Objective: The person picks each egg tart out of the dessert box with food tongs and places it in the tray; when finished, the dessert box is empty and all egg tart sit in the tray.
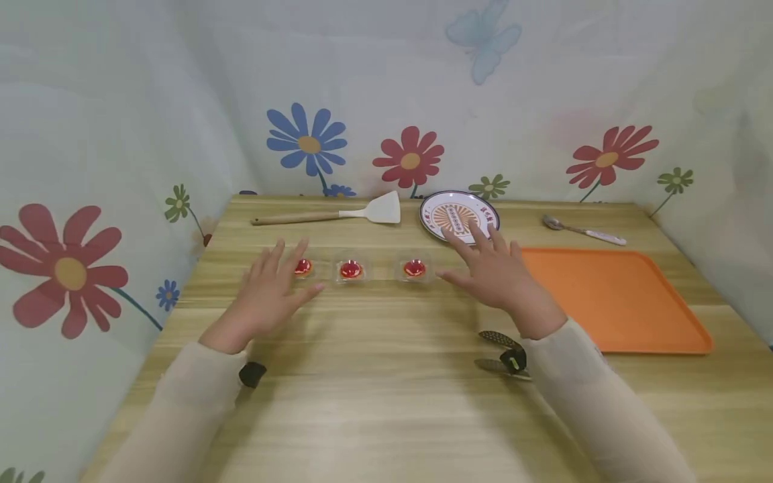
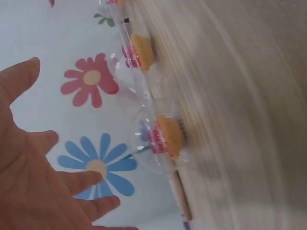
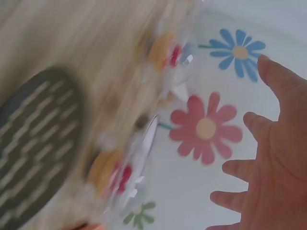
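Note:
Both hands hover over the table with fingers spread, holding nothing. My left hand [image 1: 266, 293] is nearest the leftmost of three small red-topped tarts, partly covering that tart [image 1: 303, 267] in the head view. Beside it stand the middle tart [image 1: 351, 270] and the right tart [image 1: 415, 268], each in a clear plastic cup. To the right of them is my right hand [image 1: 496, 274], whose fingertips overlap the rim of a round patterned plate [image 1: 435, 221]. Below the right wrist lie metal tongs [image 1: 500, 341] with slotted ends, partly hidden by the sleeve.
An orange tray [image 1: 628, 302] occupies the right side of the table. Along the back lie a white spatula [image 1: 383, 209] with a wooden handle and a spoon [image 1: 582, 230]. A flower-printed cloth [image 1: 362, 80] hangs behind and at the sides.

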